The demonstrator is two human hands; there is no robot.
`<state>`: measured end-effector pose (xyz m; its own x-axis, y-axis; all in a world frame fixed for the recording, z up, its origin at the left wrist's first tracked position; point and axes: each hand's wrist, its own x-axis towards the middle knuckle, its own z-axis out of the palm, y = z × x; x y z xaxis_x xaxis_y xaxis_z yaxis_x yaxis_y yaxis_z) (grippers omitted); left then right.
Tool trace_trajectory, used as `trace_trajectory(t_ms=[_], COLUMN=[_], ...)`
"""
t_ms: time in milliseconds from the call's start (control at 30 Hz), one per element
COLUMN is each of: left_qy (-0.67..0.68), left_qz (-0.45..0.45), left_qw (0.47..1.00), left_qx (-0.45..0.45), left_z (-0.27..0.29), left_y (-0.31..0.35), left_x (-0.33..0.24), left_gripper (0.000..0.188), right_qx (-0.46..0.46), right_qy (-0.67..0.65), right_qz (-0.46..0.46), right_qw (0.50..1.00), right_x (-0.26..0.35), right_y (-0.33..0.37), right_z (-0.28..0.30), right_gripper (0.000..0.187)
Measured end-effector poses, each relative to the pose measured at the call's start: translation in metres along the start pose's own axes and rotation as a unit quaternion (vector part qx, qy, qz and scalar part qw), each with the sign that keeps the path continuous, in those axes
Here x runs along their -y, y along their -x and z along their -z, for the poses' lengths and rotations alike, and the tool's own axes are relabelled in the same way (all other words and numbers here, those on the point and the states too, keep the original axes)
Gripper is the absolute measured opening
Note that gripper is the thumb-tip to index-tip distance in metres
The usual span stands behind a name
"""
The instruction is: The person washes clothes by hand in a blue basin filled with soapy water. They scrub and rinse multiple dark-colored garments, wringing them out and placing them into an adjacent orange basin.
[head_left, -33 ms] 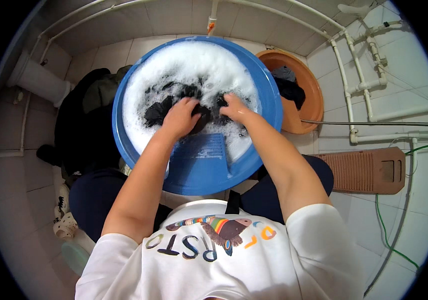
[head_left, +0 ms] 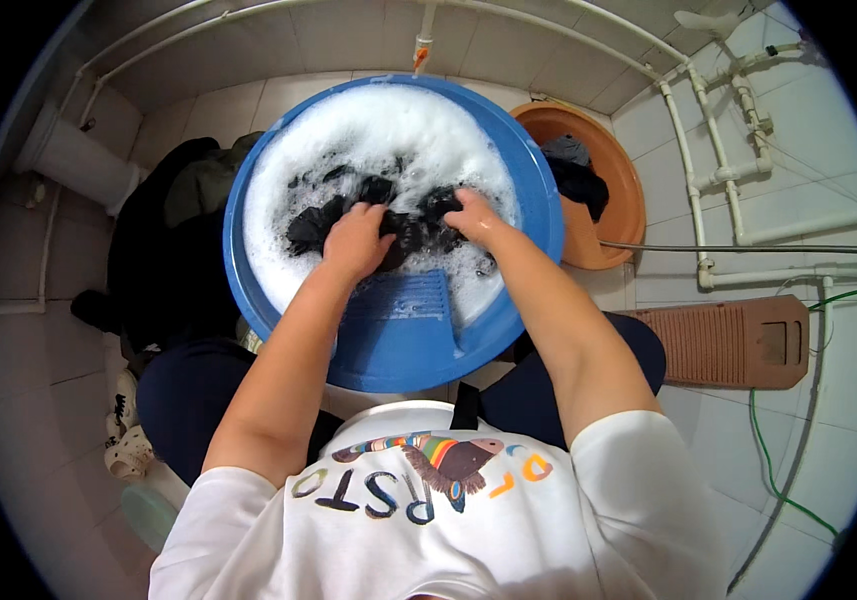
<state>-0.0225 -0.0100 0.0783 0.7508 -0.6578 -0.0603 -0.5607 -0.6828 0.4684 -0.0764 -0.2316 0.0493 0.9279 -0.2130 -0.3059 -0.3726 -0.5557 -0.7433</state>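
Both my hands are in a large round blue basin (head_left: pixel 240 270) of white suds (head_left: pixel 388 120). Soaked black cloth (head_left: pixel 316 228) bunches up through the foam; its garment kind does not show. My left hand (head_left: pixel 356 243) grips the cloth with curled fingers, their tips partly hidden in it. To its right, my right hand (head_left: pixel 474 218) is closed on another part of the black cloth, fingertips down in dark water and foam. The basin's built-in blue washboard (head_left: pixel 398 310) slopes up toward me, just below my hands.
An orange basin (head_left: pixel 630 215) with dark clothes (head_left: pixel 573 170) stands behind on the right. A brown washboard (head_left: pixel 723 342) lies at my right. Dark clothes (head_left: pixel 163 260) are heaped at my left. White pipes (head_left: pixel 713 180) run along the walls, and a green hose (head_left: pixel 768 460) lies on the floor.
The black cloth has shifted slightly between my hands, with more of it showing above the foam. My hands have barely moved.
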Motion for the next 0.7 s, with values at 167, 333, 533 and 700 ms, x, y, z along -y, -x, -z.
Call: trace_trajectory(t_ms=[167,333,533,700], left_qy=[-0.035,0.772,0.908,0.861], left_qz=[0.094,0.119,0.233,0.281], left_qw=[0.948,0.621,0.347,0.423], left_qx=[0.301,0.068,0.005,-0.019], left_z=[0.044,0.020,-0.004,-0.010], left_y=[-0.011,-0.005,-0.010,-0.008], left_x=[-0.032,-0.014,0.011,-0.001], left_gripper=[0.042,0.039,0.035,0.055], right_qx=[-0.073,0.079,-0.231,-0.202], right_qy=[0.185,0.237,0.092,0.094], right_qz=[-0.145,-0.096,0.107,0.318], right_qw=[0.969,0.964,0.963,0.922], right_x=[-0.022,-0.055,0.053,0.109], right_y=[0.004,-0.017,0.026,0.072], right_z=[-0.008,-0.009,-0.035,-0.073], right_gripper=[0.044,0.040,0.044,0.039])
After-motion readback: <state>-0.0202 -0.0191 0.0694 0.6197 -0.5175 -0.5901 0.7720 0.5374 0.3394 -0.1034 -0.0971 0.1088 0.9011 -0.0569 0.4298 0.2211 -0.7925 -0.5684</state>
